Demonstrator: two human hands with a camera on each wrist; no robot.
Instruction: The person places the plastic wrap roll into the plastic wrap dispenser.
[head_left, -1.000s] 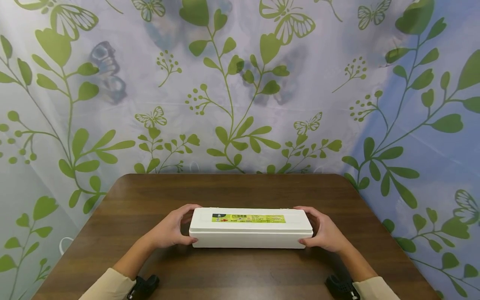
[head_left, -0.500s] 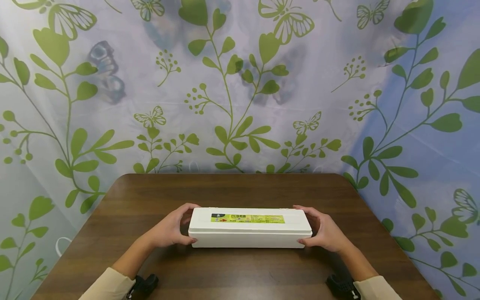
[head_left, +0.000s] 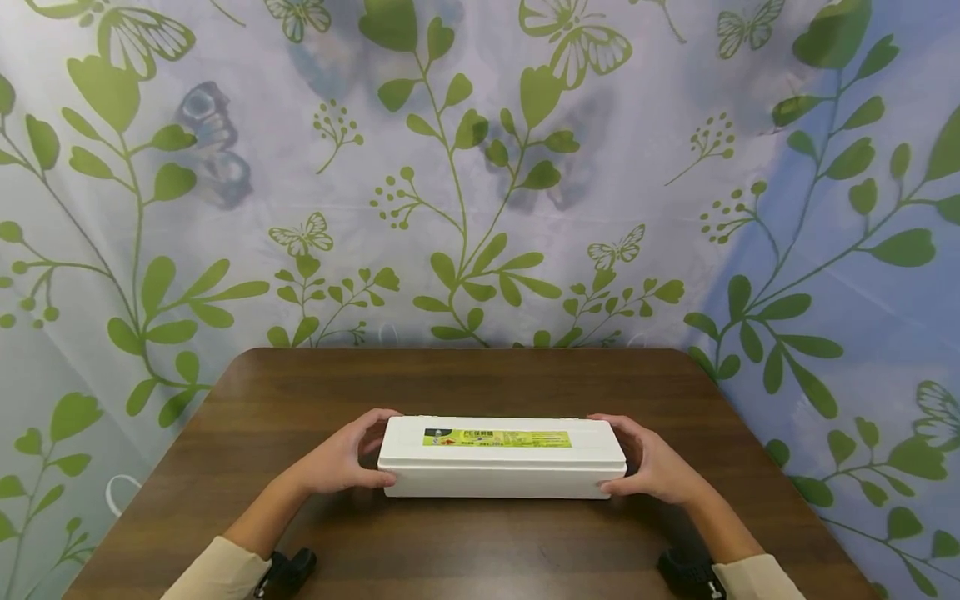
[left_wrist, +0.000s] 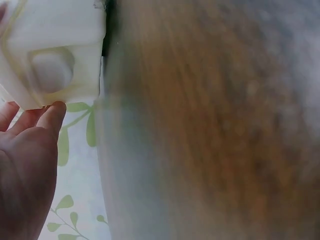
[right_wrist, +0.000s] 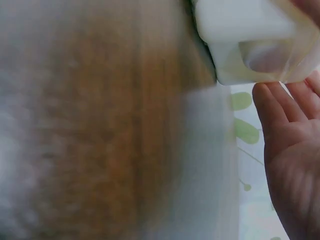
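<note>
A long white cling film box (head_left: 501, 481) lies crosswise on the brown table, its lid down and a yellow-green printed label (head_left: 497, 438) on top. My left hand (head_left: 348, 454) grips its left end, thumb on the front face and fingers round behind. At the opposite end my right hand (head_left: 656, 460) holds it the same way. The left wrist view shows the end of the box (left_wrist: 87, 75) with a rounded recess, fingertips right at its edge. A similar recessed end of the box (right_wrist: 227, 65) shows in the right wrist view, fingers against its edge.
The dark wood-grain table (head_left: 480, 379) has rounded far corners. Behind it hangs a pale curtain (head_left: 337, 208) printed with green leaves and butterflies. Black wrist straps (head_left: 288, 571) sit at both cuffs. A thin white loop (head_left: 116, 493) shows beyond the table's left edge.
</note>
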